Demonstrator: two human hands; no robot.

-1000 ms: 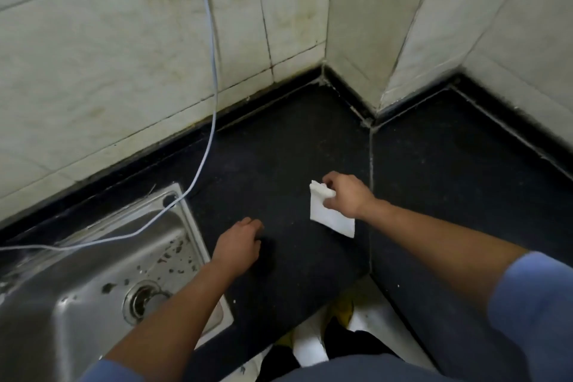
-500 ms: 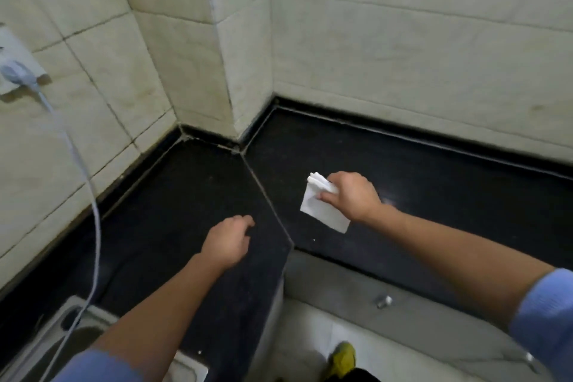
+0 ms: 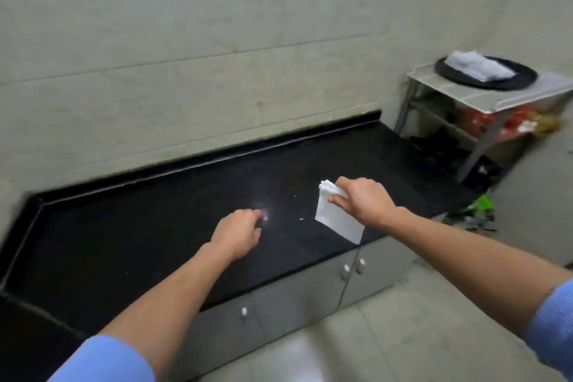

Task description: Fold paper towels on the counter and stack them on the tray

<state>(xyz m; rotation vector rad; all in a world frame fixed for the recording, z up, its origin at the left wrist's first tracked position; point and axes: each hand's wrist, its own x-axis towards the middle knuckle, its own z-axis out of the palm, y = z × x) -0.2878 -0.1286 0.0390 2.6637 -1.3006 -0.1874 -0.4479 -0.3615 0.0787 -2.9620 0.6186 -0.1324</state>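
Note:
My right hand (image 3: 364, 200) pinches a folded white paper towel (image 3: 336, 220) by its top corner and holds it in the air above the front part of the black counter (image 3: 155, 232). My left hand (image 3: 240, 232) hovers over the counter with loosely curled fingers and holds nothing. A round black tray (image 3: 524, 79) sits on a small metal table (image 3: 483, 101) at the far right. A pile of white folded towels (image 3: 477, 67) lies on the tray.
Grey cabinet doors (image 3: 297, 295) with small knobs run under the counter. Red and orange items (image 3: 496, 124) fill the shelf under the metal table. Green and dark litter (image 3: 474, 211) lies on the floor past the counter's right end. Tiled walls enclose the counter behind.
The view has swung right from the sink and corner to the long counter, bringing the tray into sight. My right hand has carried the folded towel along; my left hand stays empty.

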